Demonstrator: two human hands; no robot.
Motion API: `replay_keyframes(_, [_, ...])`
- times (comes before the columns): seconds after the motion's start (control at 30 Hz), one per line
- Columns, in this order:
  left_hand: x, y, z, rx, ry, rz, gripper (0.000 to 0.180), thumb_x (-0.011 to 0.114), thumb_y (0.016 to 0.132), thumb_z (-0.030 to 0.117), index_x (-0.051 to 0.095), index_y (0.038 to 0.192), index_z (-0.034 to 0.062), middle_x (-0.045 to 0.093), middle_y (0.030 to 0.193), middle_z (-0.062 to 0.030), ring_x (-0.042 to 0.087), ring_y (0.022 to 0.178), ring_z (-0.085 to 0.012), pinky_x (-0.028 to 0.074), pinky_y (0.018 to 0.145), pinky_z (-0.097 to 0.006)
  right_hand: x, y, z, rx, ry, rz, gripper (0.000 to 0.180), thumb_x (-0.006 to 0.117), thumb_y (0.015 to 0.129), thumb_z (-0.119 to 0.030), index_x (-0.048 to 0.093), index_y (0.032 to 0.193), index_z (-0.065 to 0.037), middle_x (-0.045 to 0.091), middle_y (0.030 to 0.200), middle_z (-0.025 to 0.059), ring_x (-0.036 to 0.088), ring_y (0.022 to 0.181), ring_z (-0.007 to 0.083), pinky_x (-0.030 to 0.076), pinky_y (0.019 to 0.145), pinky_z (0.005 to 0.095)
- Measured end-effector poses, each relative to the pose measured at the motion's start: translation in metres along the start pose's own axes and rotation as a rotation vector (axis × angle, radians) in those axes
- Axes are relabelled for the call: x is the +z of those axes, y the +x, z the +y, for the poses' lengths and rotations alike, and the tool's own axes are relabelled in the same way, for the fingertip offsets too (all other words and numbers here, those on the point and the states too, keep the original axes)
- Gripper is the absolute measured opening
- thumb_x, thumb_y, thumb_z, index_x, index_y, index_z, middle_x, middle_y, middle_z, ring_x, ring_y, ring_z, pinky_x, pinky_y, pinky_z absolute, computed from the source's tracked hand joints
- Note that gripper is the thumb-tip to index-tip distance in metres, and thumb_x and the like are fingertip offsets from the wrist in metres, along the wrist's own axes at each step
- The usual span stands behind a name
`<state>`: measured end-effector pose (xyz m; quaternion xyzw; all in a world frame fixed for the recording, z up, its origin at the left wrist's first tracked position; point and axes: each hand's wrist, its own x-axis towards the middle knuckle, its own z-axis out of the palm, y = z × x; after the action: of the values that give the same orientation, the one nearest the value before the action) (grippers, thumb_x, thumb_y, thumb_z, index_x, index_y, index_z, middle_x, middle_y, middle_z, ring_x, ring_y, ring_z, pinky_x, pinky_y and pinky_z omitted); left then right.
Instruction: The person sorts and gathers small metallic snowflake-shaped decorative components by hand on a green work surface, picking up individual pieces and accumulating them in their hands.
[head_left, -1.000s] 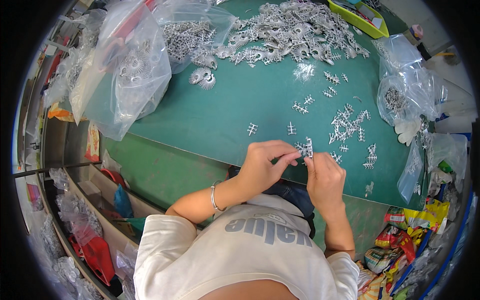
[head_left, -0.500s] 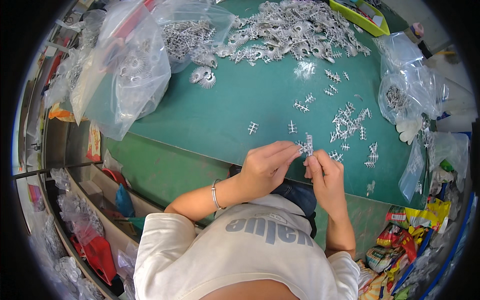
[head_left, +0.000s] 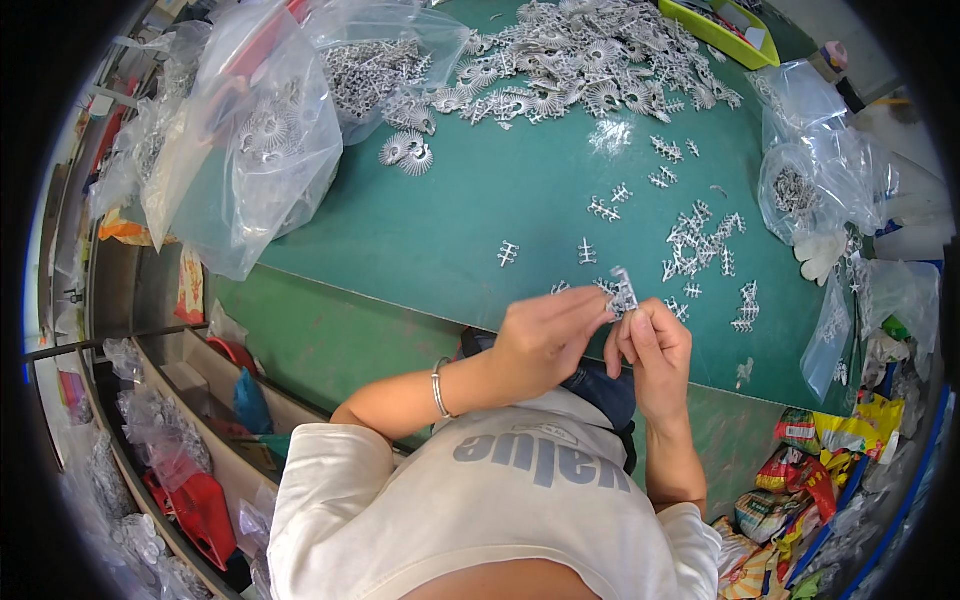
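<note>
Just above the table's near edge, my hands meet at a small silver metal piece [head_left: 624, 289] with a toothed edge. My right hand [head_left: 657, 345] pinches its lower end between thumb and fingers. My left hand [head_left: 550, 338], a bangle at its wrist, has its fingers closed against the piece's left side; its fingertips are slightly blurred, and their exact grip is hidden. Beyond them lie small branched metal pieces: one [head_left: 587, 250] straight ahead, another [head_left: 508, 253] to its left, and one [head_left: 560, 287] partly behind my left fingers. A loose cluster [head_left: 700, 243] lies to the right.
Across the back of the green table [head_left: 430, 220] spreads a large heap of silver metal parts [head_left: 600, 62]. Clear plastic bags [head_left: 250, 150] of parts stand at left, another bag [head_left: 800, 180] at right. A yellow-green tray [head_left: 735, 40] sits far right. Colourful packets [head_left: 800, 470] lie below right.
The held metal piece has tilted, and my left hand has shifted slightly right and nearer to me. A branched piece behind its fingers has come into sight.
</note>
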<state>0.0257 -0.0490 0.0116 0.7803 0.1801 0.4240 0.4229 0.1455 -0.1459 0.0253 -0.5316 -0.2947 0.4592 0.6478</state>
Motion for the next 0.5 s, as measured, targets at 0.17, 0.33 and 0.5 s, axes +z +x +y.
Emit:
replay_keyframes(0.17, [0.000,0.002,-0.016,-0.002,0.012,0.035,0.016,0.062,0.074,-0.008,0.064,0.089,-0.0025,0.065,0.087,-0.0160,0.064,0.070,-0.0281,0.053,0.060,-0.031,-0.013,-0.003,0.004,0.007,-0.358,-0.058,0.012,0.051,0.092,-0.010,0.058,0.089,0.000,0.054,0.064,0.0010,0.048,0.053,0.0052,0.036,0.047,0.0193])
replay_keyframes(0.33, [-0.007,0.006,-0.017,0.072,0.131,-0.142,0.025,0.059,0.069,-0.010,0.063,0.092,-0.0005,0.065,0.089,-0.0131,0.064,0.072,-0.0281,0.053,0.060,-0.033,-0.005,0.007,-0.018,-0.053,-0.175,0.285,0.010,0.055,0.088,-0.005,0.062,0.089,0.001,0.060,0.079,0.0041,0.051,0.063,0.0070,0.040,0.054,0.0199])
replay_keyframes(0.5, [-0.004,0.005,-0.022,0.190,0.188,-0.220,0.029,0.061,0.066,-0.008,0.064,0.094,-0.0001,0.065,0.090,-0.0133,0.064,0.073,-0.0283,0.053,0.061,-0.034,-0.025,0.010,-0.015,-0.306,-0.703,0.076,0.008,0.058,0.085,-0.003,0.062,0.091,0.001,0.062,0.080,0.0072,0.054,0.064,0.0097,0.041,0.055,0.0207])
